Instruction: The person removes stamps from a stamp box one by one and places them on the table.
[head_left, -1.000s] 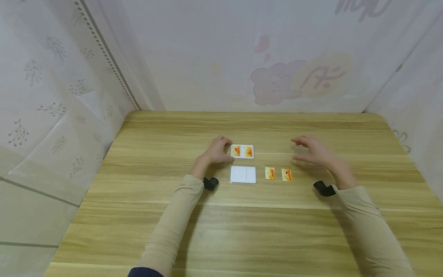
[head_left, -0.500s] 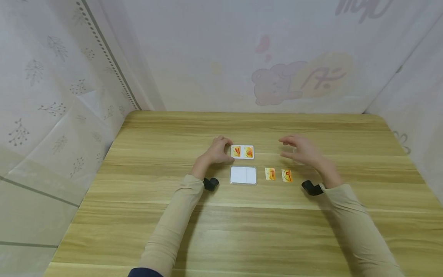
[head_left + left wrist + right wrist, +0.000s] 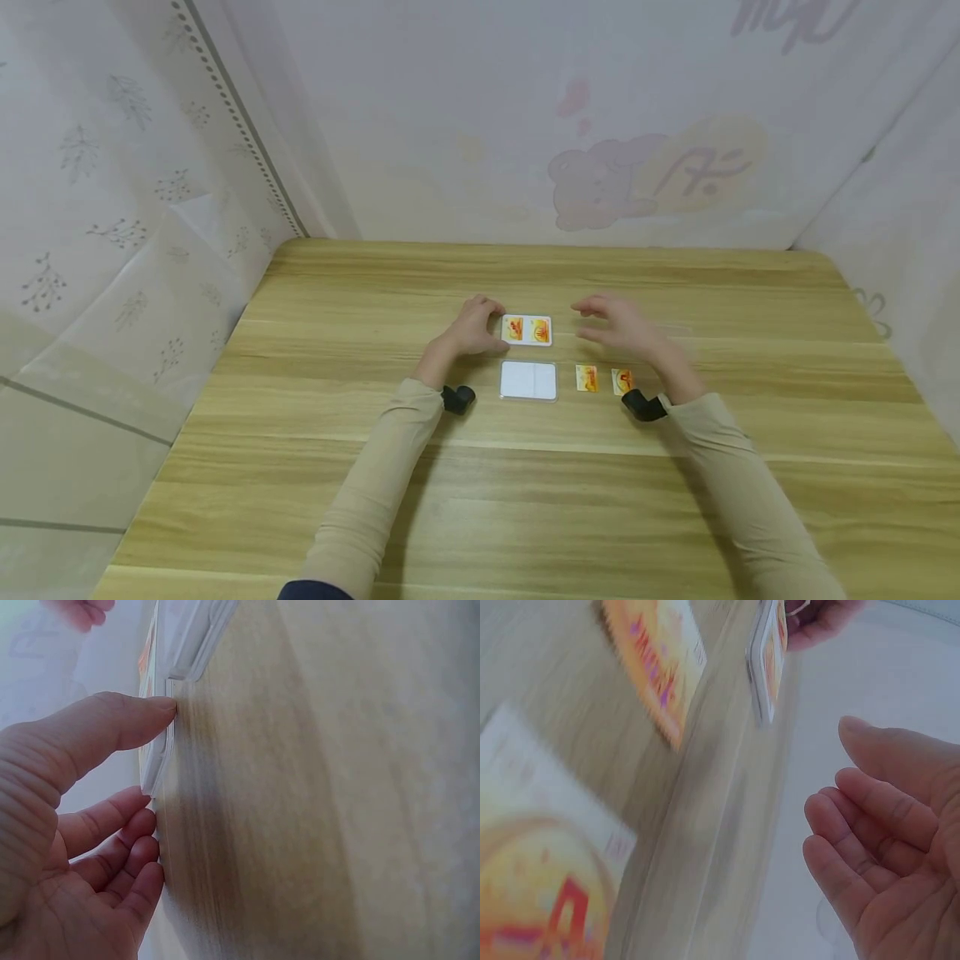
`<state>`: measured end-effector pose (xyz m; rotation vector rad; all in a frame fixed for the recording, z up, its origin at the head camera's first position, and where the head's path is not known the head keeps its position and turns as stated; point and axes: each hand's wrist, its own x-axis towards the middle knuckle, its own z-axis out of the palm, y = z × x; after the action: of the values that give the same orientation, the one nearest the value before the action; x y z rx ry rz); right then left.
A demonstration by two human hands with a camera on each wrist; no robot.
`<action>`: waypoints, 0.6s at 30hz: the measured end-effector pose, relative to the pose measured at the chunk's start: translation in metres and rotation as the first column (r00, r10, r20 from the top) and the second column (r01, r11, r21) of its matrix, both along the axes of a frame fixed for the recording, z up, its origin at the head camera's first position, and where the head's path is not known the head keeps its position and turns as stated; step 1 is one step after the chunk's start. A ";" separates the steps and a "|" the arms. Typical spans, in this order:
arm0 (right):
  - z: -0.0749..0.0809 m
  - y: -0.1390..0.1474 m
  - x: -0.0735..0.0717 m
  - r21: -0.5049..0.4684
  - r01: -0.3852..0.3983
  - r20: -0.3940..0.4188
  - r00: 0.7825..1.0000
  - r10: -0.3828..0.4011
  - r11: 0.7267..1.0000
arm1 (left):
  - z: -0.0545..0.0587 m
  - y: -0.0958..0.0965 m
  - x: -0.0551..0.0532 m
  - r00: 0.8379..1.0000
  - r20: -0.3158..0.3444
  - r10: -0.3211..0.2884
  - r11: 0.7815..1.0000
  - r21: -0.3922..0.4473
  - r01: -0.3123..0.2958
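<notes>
My left hand [image 3: 472,327] grips the left end of a flat clear-edged stamp case [image 3: 527,330], thumb at its near corner and index fingertip at its far corner. Two orange-and-yellow stamps show side by side on the white inside of that case. Just to the right, my right hand [image 3: 618,325] hovers with loosely bent fingers and nothing between them; the right wrist view shows its bare palm. A second case [image 3: 528,380] with a white insert lies nearer me. Beside it on the table are two loose stamps, one [image 3: 587,378] left of the other [image 3: 622,382].
A faint clear plastic sheet [image 3: 678,332] lies on the wooden table [image 3: 525,500] behind my right wrist. Black wrist cameras sit at both cuffs, the right one [image 3: 642,406] overlapping the right loose stamp. Printed curtains stand along the table's back and sides.
My right hand has moved left, from beside the clear sheet toward the case with the two stamps. My left hand and the cases stay where they were.
</notes>
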<state>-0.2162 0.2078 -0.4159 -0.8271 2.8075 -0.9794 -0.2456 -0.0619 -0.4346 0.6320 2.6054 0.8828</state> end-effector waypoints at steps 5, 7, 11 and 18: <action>-0.002 -0.012 -0.002 0.003 -0.004 0.041 0.999 0.004 1.000 | -0.002 0.000 0.000 1.000 0.006 0.001 1.000 0.004 -0.001; -0.001 -0.017 -0.002 -0.006 -0.007 0.058 0.998 0.008 1.000 | -0.002 0.000 0.000 1.000 0.007 0.003 1.000 0.005 -0.003; -0.002 -0.027 -0.004 -0.018 0.004 0.080 0.997 -0.003 1.000 | -0.001 0.000 0.000 1.000 0.009 0.005 1.000 0.011 -0.005; -0.007 -0.041 -0.009 -0.008 0.058 0.115 0.992 -0.057 0.998 | 0.000 0.000 0.000 1.000 0.002 0.009 1.000 0.005 -0.009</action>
<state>-0.2248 0.1666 -0.4232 -0.6713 2.7447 -1.0177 -0.2453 -0.0617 -0.4341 0.6212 2.6068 0.8927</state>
